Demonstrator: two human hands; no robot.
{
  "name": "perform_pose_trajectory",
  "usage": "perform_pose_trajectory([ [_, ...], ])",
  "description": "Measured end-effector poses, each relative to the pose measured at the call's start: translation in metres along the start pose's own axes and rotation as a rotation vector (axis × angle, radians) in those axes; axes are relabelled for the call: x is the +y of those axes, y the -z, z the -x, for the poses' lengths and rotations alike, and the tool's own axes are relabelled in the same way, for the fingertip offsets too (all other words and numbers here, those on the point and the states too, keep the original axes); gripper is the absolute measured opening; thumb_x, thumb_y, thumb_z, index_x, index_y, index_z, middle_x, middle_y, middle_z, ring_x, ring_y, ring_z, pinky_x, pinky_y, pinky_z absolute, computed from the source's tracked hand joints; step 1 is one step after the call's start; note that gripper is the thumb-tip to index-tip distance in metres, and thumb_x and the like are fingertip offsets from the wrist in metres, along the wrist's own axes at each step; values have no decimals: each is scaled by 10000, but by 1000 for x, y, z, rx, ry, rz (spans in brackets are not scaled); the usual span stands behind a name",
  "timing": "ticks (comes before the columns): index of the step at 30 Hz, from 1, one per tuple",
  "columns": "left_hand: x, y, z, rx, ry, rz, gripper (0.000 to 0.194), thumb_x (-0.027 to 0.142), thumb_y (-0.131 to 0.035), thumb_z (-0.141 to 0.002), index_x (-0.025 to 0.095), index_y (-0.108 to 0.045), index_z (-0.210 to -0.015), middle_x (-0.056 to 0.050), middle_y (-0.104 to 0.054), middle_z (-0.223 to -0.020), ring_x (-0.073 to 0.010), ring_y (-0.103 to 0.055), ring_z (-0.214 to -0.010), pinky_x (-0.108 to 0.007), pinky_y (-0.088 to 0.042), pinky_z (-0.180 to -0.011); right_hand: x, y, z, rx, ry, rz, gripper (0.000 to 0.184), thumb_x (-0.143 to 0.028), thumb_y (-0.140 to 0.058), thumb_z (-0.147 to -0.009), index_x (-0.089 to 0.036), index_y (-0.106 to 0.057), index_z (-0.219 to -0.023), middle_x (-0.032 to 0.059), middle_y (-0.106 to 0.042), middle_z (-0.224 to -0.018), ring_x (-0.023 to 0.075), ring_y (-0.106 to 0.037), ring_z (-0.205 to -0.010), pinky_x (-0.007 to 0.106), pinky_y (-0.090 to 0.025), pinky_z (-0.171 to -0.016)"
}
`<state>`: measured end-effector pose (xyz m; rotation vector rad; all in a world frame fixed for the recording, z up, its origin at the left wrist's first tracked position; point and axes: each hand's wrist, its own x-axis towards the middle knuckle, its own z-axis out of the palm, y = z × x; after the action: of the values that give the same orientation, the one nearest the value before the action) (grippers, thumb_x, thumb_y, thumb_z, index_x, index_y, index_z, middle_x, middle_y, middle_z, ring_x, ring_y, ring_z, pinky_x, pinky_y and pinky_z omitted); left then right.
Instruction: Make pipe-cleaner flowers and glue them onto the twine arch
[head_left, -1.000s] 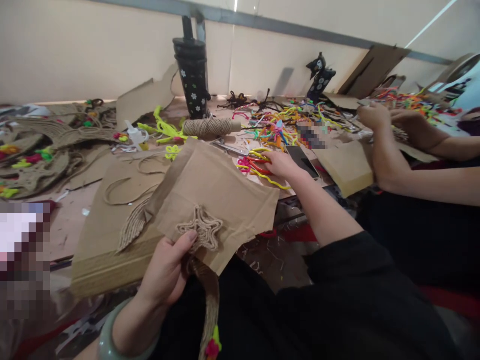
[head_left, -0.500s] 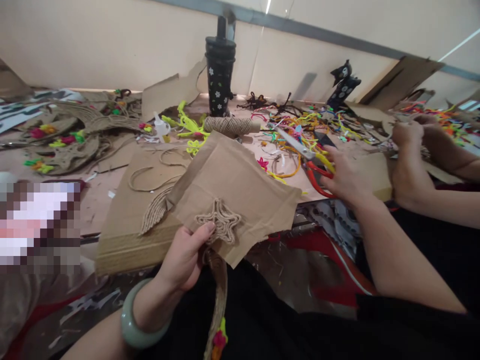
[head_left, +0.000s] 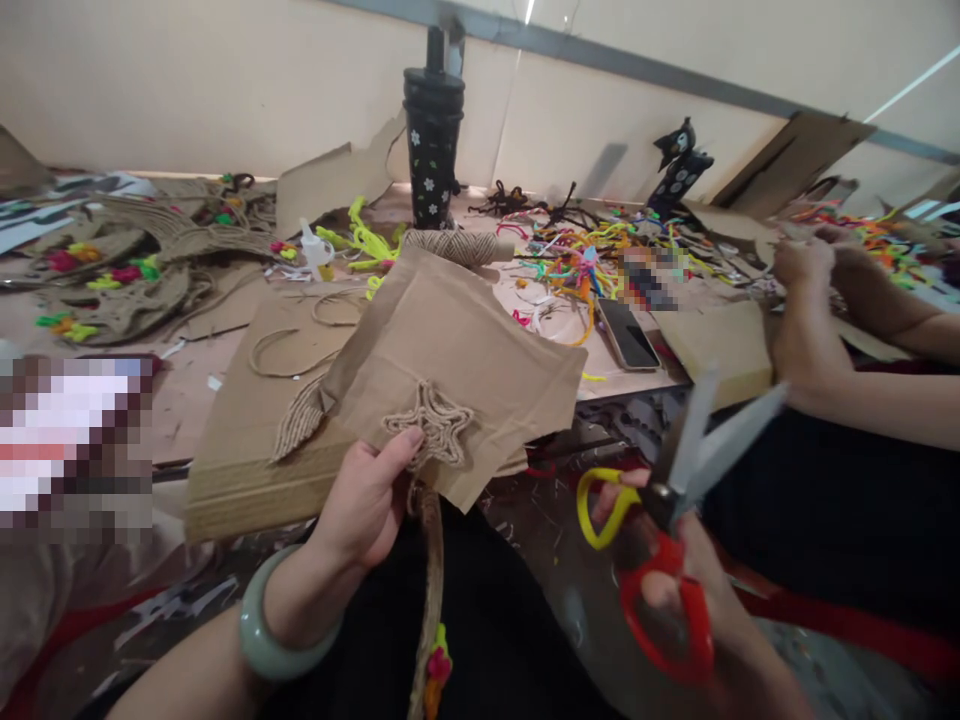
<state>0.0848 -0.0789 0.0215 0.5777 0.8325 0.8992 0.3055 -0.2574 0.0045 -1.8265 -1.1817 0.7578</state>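
My left hand [head_left: 367, 500], with a green bangle [head_left: 259, 625] on the wrist, pinches a piece of brown cardboard [head_left: 480, 330]. Its thumb presses on a star of coiled twine [head_left: 433, 420] lying on that sheet. Below the hand hangs a twine-covered strip [head_left: 431, 590] with small bright flowers. My right hand [head_left: 675, 570] holds a pair of scissors [head_left: 675, 500] with one yellow and one red handle loop, fingers through the loops. The blades are spread apart and point up and away, clear of the cardboard.
On the table [head_left: 225, 350] lie a larger cardboard piece [head_left: 247, 480], a twine spool [head_left: 454, 247], a glue bottle [head_left: 315, 252], a phone [head_left: 628, 335] and scattered coloured cords [head_left: 570, 250]. A black tumbler [head_left: 433, 150] stands behind. Another person's hands [head_left: 810, 270] work at right.
My right hand has lifted the scissors off the table and brought them down toward me, turning them so the blades spread upward. The phone now shows. My left hand keeps its hold.
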Motion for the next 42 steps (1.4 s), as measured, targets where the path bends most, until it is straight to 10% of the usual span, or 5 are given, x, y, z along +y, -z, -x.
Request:
perform_pose_trajectory([
  [16,-8,-5,6,-47,-74,-36,306,282,-801,-652,137,-716,-907,-73,-757,-922,-273,-680,-985,-355,-547,-876,4,-11,14,-254,-138,-47,768,-619,-753,-563,-261,-520,-1201,34,-573,-932,202,-530,-767,322,-489,-716],
  [42,-4,-5,0,-123,1,-138,232,320,-806,-638,159,-742,-791,-71,-762,-876,-282,-673,-1000,-364,-545,-867,-8,-8,2,-374,-140,-180,706,-734,-625,-648,-254,-519,-1155,-2,-472,-838,121,-392,-634,237,-366,-530],
])
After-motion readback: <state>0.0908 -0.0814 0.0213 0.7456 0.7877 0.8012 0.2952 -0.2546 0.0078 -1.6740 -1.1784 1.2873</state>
